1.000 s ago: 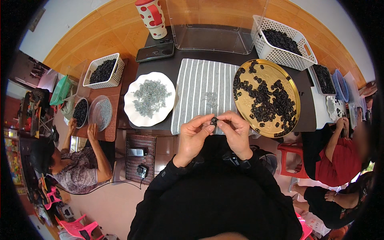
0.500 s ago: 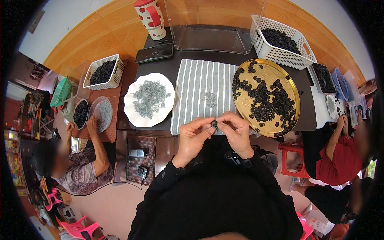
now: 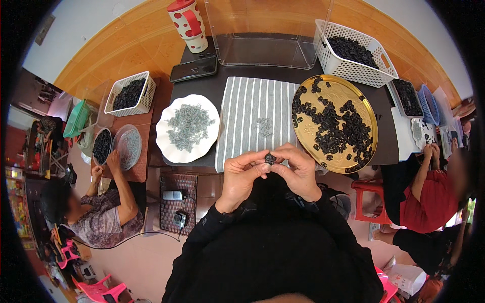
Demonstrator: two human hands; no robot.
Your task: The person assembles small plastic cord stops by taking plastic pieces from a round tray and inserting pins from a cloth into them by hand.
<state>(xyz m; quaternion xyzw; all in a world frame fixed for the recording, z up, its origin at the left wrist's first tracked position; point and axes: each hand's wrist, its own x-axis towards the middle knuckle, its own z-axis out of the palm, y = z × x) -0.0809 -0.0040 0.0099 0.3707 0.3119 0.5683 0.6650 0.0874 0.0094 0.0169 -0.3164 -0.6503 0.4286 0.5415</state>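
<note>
Between the fingertips of both hands is a small black plastic part [image 3: 270, 159], held just in front of the table's near edge. My left hand [image 3: 242, 177] pinches it from the left, and my right hand [image 3: 297, 171] grips it from the other side. Beyond them a grey and white striped cloth [image 3: 240, 106] bears a little heap of small clear pins [image 3: 264, 126]. A white scalloped plate [image 3: 166, 146] to the left holds many more of these pins. To the right, a round gold tray [image 3: 331, 91] carries loose black parts [image 3: 331, 136].
A clear plastic box [image 3: 262, 53] stands at the back, beside a phone [image 3: 194, 69] and a spotted tumbler [image 3: 187, 25]. White baskets of black parts stand at the back right [image 3: 343, 68] and left [image 3: 144, 101]. Co-workers sit at the left [image 3: 101, 207] and right [image 3: 429, 202].
The black part has turned a little between my fingertips, and more of its face shows. Both hands stay in nearly the same place. The left co-worker's hands have shifted slightly.
</note>
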